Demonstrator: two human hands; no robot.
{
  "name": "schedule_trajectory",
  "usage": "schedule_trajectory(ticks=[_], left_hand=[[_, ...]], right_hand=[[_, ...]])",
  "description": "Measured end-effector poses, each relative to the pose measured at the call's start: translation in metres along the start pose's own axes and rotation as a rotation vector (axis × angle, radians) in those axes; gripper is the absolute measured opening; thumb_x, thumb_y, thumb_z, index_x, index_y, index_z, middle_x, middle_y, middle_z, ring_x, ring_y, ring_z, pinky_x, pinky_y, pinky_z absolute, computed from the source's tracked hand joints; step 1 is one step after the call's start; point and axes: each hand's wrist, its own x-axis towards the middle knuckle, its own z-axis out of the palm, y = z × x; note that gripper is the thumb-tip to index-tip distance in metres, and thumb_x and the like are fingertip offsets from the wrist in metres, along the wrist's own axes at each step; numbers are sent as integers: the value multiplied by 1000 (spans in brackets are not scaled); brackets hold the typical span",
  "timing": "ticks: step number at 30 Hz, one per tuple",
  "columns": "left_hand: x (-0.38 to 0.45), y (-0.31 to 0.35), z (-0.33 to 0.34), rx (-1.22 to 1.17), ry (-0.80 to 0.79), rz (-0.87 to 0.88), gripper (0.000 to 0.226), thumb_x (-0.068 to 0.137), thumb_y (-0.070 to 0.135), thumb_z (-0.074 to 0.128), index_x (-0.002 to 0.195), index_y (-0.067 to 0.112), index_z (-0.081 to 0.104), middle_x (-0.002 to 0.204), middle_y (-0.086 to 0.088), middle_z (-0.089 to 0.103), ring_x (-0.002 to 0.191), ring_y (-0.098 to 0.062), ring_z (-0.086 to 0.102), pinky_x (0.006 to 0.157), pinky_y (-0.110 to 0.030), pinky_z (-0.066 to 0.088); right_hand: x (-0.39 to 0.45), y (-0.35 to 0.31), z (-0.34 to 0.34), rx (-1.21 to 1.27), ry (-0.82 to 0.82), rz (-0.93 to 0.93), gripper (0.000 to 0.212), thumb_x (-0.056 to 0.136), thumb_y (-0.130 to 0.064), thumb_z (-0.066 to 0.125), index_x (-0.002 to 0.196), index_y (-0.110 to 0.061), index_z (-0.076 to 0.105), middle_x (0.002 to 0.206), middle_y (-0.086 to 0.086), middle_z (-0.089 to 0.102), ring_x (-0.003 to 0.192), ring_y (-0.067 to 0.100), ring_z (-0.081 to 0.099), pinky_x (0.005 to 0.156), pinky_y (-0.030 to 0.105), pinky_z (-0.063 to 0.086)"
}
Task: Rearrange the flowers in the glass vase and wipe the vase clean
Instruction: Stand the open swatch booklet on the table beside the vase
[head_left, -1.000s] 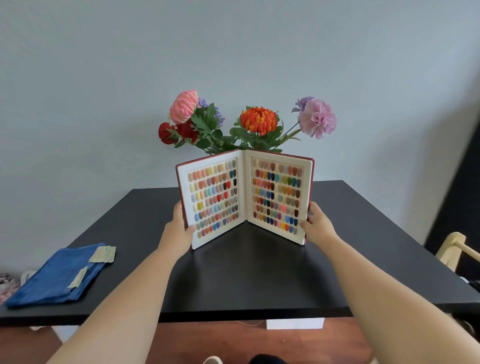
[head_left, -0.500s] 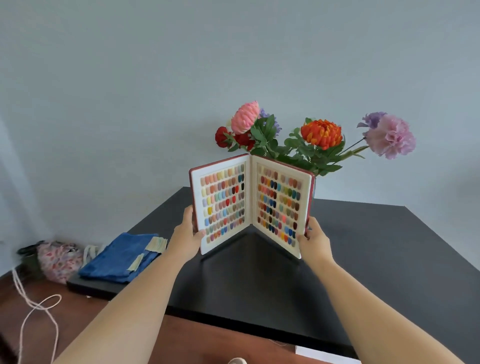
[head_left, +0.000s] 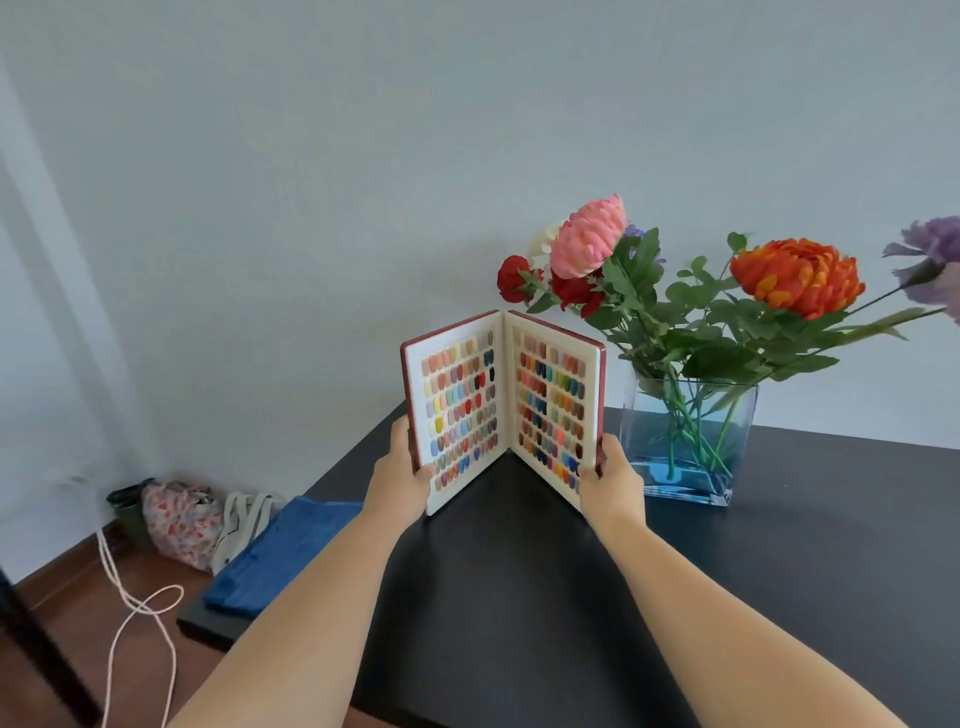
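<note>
A rectangular glass vase (head_left: 727, 415) stands on the black table (head_left: 675, 597) at the right, with a little blue water in it. It holds flowers: a pink one (head_left: 587, 239), red ones (head_left: 514, 278), an orange one (head_left: 797, 275) and a purple one (head_left: 935, 260) at the frame's edge. An open colour swatch book (head_left: 501, 405) stands upright left of the vase. My left hand (head_left: 400, 478) grips its left cover, my right hand (head_left: 610, 478) its right cover. A folded blue cloth (head_left: 280, 551) lies on the table's left end.
On the wooden floor at the left lie a floral bag (head_left: 179, 519), a white tote (head_left: 244, 519) and a pale cord (head_left: 135, 623). A grey wall stands close behind the table. The table's left corner is near the cloth.
The book, held in both hands, has moved left away from the vase, which now shows in full. The view has swung left, revealing the floor and bags.
</note>
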Motion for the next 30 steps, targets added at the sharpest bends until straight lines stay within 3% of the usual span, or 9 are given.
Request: schedule_trajectory(ticks=[8, 15, 22, 30], left_hand=[[80, -26, 15, 25, 29, 4, 63, 95, 19, 63, 141, 35, 22, 140, 2, 54, 121, -24, 60, 90, -45, 55], [140, -48, 24, 25, 89, 20, 66, 95, 21, 62, 143, 38, 20, 141, 2, 54, 119, -26, 62, 87, -45, 57], [187, -62, 24, -13, 91, -18, 70, 98, 18, 58, 148, 41, 15, 144, 0, 51, 120, -30, 61, 87, -45, 56], [213, -67, 21, -17, 17, -17, 77, 98, 14, 57, 150, 43, 8, 148, -1, 48, 126, -32, 57, 94, -51, 53]], right_hand=[[66, 2, 49, -97, 8, -19, 44, 96, -20, 50, 134, -31, 30, 131, 2, 56, 100, 28, 65, 63, 37, 58], [112, -2, 87, -120, 4, -27, 43, 96, -17, 49, 132, -32, 30, 128, 3, 58, 99, 28, 65, 69, 42, 58], [142, -1, 102, -160, -1, -9, 46, 95, -21, 51, 131, -35, 26, 129, 1, 55, 92, 21, 63, 63, 36, 58], [161, 2, 96, -150, -14, -1, 46, 96, -19, 51, 132, -35, 27, 132, 1, 54, 103, 28, 63, 57, 28, 53]])
